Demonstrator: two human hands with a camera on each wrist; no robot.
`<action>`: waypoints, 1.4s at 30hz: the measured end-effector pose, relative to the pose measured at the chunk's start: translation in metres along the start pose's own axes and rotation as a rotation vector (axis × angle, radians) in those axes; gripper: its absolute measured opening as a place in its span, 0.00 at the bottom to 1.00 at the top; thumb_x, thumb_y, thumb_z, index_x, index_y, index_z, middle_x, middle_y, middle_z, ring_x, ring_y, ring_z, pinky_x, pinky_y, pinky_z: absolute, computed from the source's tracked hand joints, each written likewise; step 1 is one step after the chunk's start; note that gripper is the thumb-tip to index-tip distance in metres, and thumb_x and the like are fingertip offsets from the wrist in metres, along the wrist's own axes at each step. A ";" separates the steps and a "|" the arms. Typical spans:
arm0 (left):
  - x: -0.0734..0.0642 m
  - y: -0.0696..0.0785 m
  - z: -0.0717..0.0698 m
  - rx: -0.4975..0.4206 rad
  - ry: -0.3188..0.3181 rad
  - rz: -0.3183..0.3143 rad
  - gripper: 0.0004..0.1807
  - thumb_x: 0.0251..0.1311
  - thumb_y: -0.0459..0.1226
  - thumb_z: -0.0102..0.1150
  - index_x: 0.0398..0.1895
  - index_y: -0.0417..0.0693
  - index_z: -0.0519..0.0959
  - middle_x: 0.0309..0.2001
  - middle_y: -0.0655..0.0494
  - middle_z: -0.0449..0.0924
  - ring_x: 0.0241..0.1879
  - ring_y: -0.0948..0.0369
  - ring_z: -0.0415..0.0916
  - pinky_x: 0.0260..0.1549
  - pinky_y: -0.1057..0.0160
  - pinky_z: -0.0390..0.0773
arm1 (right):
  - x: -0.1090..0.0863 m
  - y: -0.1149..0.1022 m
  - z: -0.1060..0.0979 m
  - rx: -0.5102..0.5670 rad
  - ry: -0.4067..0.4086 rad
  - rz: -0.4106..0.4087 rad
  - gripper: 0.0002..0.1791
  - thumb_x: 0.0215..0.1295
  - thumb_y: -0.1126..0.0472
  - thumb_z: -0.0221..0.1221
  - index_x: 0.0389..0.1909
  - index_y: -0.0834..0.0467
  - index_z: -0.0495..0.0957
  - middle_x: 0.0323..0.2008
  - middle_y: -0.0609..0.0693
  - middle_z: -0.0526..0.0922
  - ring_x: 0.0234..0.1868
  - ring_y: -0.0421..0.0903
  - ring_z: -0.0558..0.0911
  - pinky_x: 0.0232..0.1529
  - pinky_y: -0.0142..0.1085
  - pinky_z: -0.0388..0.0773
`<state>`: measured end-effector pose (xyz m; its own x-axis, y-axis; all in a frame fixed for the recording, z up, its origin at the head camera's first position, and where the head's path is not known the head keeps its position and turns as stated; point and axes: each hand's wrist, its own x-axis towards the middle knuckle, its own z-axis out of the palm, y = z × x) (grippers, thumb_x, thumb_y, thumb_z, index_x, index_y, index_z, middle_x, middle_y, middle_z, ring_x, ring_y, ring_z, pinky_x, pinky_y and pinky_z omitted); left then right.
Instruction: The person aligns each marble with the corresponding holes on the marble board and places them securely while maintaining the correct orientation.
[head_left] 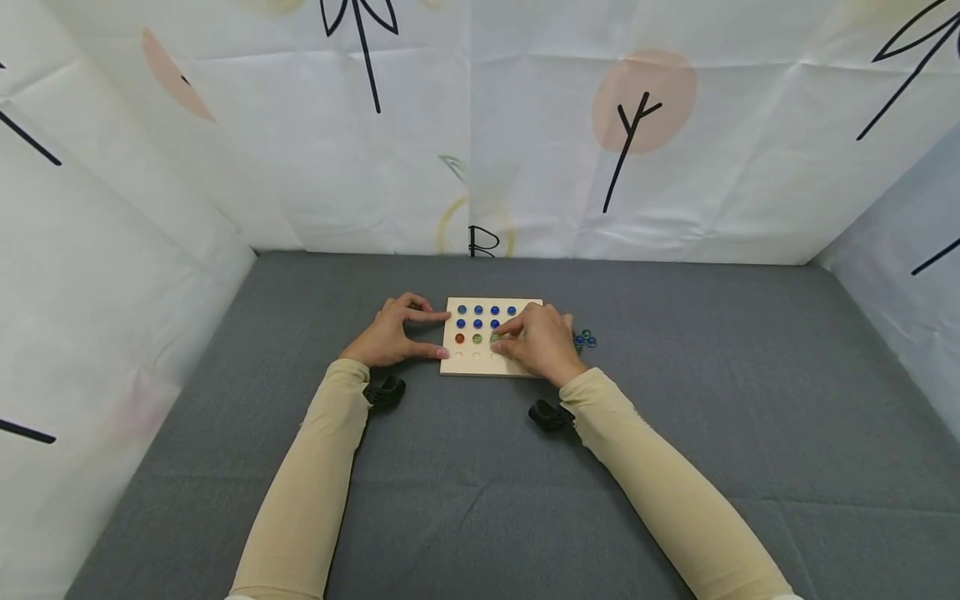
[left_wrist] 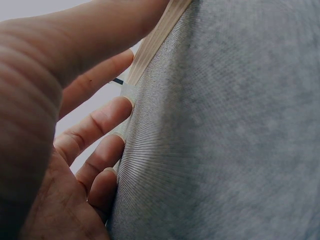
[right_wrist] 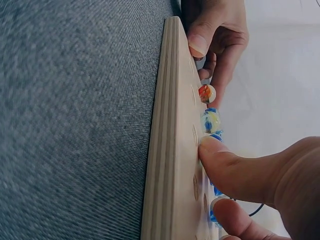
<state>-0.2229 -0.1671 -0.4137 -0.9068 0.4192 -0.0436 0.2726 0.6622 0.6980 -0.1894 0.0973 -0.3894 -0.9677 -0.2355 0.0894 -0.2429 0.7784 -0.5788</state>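
A pale wooden board (head_left: 487,371) with rows of round hollows lies flat. Blue marbles (head_left: 478,310) fill hollows in its two far rows, partly covered by my right hand. The row nearer me has a red marble (head_left: 460,338) and a green marble (head_left: 477,339) at its left. My left hand (head_left: 392,335) touches the board's left edge, its thumb and index finger extended. Over the board's right part, my right hand (head_left: 542,343) pinches another green marble (head_left: 494,338) at the third row. The right wrist view largely hides that marble behind the thumb (right_wrist: 220,162).
Several loose marbles (head_left: 591,342) lie on the grey cloth (head_left: 465,500) just right of the board, partly behind the right hand. A white printed curtain (head_left: 525,125) hangs behind and at both sides. Dark wrist devices (head_left: 551,415) sit under the sleeves.
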 end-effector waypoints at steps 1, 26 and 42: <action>0.000 0.000 0.000 0.001 0.000 -0.001 0.37 0.51 0.49 0.80 0.66 0.55 0.79 0.61 0.50 0.67 0.62 0.47 0.57 0.62 0.34 0.60 | 0.000 0.000 0.000 -0.003 0.002 0.001 0.10 0.58 0.55 0.75 0.40 0.53 0.92 0.39 0.51 0.88 0.42 0.54 0.76 0.46 0.53 0.59; 0.001 0.000 0.002 0.001 0.001 -0.002 0.37 0.51 0.49 0.80 0.66 0.55 0.80 0.61 0.49 0.67 0.61 0.47 0.58 0.62 0.35 0.60 | -0.004 0.003 -0.002 -0.015 0.026 -0.005 0.11 0.58 0.54 0.75 0.40 0.53 0.92 0.38 0.52 0.84 0.43 0.54 0.75 0.47 0.54 0.59; -0.001 -0.002 -0.001 0.006 -0.007 -0.004 0.37 0.50 0.47 0.81 0.65 0.54 0.80 0.61 0.49 0.66 0.60 0.47 0.58 0.61 0.36 0.62 | -0.022 0.028 -0.033 -0.003 0.085 -0.042 0.12 0.59 0.56 0.74 0.43 0.56 0.91 0.36 0.54 0.82 0.38 0.54 0.75 0.46 0.54 0.58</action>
<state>-0.2228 -0.1690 -0.4141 -0.9057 0.4207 -0.0516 0.2707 0.6678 0.6934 -0.1772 0.1434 -0.3808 -0.9589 -0.2176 0.1823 -0.2834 0.7709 -0.5704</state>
